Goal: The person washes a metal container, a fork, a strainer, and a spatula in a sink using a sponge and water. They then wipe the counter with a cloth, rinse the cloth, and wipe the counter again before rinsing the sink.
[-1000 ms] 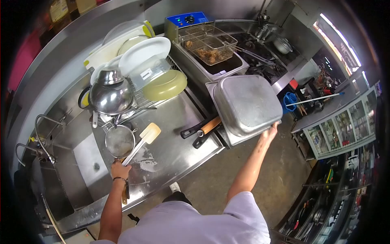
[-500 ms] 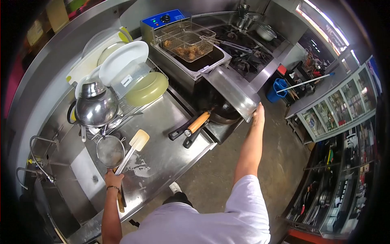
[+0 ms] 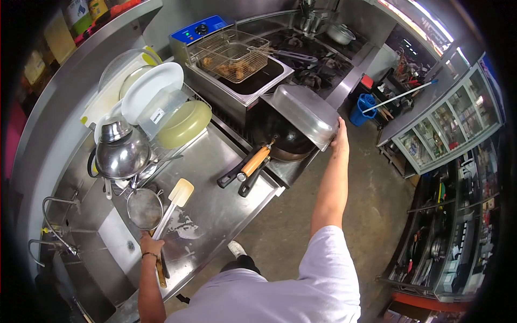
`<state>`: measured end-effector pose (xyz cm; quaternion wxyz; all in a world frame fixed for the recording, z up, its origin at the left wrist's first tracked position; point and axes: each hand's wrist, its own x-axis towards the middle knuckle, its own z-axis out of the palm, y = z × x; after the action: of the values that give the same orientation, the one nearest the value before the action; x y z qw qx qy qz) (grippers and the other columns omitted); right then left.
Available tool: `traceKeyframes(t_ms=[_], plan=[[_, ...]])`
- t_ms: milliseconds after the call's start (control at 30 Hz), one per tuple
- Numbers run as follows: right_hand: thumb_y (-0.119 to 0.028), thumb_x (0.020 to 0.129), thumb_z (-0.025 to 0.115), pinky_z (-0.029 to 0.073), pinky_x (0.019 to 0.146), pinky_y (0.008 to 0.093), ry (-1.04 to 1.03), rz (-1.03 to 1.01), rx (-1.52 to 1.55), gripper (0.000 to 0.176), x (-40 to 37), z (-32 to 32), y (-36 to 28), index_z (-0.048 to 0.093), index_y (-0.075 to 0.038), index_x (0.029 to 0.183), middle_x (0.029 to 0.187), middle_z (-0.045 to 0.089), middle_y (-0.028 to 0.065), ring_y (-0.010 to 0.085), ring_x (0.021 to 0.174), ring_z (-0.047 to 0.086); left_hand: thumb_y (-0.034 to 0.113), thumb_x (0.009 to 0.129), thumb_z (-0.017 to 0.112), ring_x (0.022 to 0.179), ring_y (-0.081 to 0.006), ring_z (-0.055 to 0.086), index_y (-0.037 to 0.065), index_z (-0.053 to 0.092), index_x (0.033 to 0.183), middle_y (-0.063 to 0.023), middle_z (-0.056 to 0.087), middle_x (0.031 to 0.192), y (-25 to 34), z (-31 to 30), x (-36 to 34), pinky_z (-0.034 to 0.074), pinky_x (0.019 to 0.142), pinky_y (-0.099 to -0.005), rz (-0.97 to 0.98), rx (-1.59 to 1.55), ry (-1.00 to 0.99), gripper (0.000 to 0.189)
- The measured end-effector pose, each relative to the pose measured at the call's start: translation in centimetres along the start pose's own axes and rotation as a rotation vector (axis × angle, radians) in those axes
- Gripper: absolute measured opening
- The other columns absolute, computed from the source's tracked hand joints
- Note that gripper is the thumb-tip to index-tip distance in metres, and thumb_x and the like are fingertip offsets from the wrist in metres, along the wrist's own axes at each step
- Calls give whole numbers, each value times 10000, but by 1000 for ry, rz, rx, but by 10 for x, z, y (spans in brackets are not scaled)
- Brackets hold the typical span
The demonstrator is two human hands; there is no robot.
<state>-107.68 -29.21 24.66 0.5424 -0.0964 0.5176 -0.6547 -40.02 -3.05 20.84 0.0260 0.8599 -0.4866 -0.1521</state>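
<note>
My left hand [image 3: 152,245] is closed around a bunch of utensil handles over the steel counter. Among them are a spatula [image 3: 181,192] with a cream blade and white handle, and a round mesh strainer [image 3: 144,209]. Wooden and dark handle ends [image 3: 160,272] stick out below the fist; which tool each belongs to is hidden. My right hand [image 3: 340,137] grips the right edge of an upturned rectangular metal pan [image 3: 308,114]. That pan rests tilted on a stack of dark woks [image 3: 280,134], whose handles [image 3: 254,163] point toward the counter.
A deep fryer [image 3: 242,81] with a wire basket [image 3: 232,54] of fried food stands behind the woks, beside the gas stove [image 3: 318,67]. Left lies a dish rack with a kettle [image 3: 123,156], white plate [image 3: 156,89] and green bowl [image 3: 186,124]. A sink tap [image 3: 59,202] is far left.
My right hand has brought the metal pan slightly lower and flatter over the woks. My left hand keeps its hold on the utensils. The whole view has shifted a little.
</note>
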Motion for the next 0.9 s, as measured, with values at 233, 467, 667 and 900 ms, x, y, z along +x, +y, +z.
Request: traceKeyframes(t_ms=[233, 467, 667, 900], plan=[[-515, 711, 578, 282, 942, 563, 133, 59, -162, 732, -13, 11, -14, 401, -72, 1265, 1319, 378, 160, 337, 1193, 362, 205, 507, 711, 875, -387, 577, -147, 325, 1185, -282, 580, 935, -12, 4, -3, 479, 778, -387, 12, -19, 9, 855], [-607, 722, 494, 252, 971, 520, 41, 83, -266, 799, 17, 8, -18, 379, -51, 1285, 1329, 379, 141, 331, 1207, 349, 189, 515, 689, 858, -396, 577, -152, 334, 1162, -280, 583, 912, -13, 0, -5, 480, 772, -396, 26, -19, -9, 814], [-603, 752, 453, 239, 954, 570, 10, 88, -88, 743, 27, -11, -7, 371, -101, 1294, 1339, 359, 141, 331, 1207, 336, 221, 541, 720, 828, -390, 583, -75, 420, 1122, -257, 596, 885, -10, -9, -14, 478, 753, -411, 55, 80, 108, 717], [-510, 796, 424, 250, 943, 524, 410, -386, -324, 672, -90, -15, 40, 316, -107, 1323, 1364, 322, 115, 328, 1184, 373, 190, 629, 657, 759, -405, 579, -14, 538, 920, -250, 600, 780, -20, -50, -27, 473, 689, -460, -60, -10, 282, 375]])
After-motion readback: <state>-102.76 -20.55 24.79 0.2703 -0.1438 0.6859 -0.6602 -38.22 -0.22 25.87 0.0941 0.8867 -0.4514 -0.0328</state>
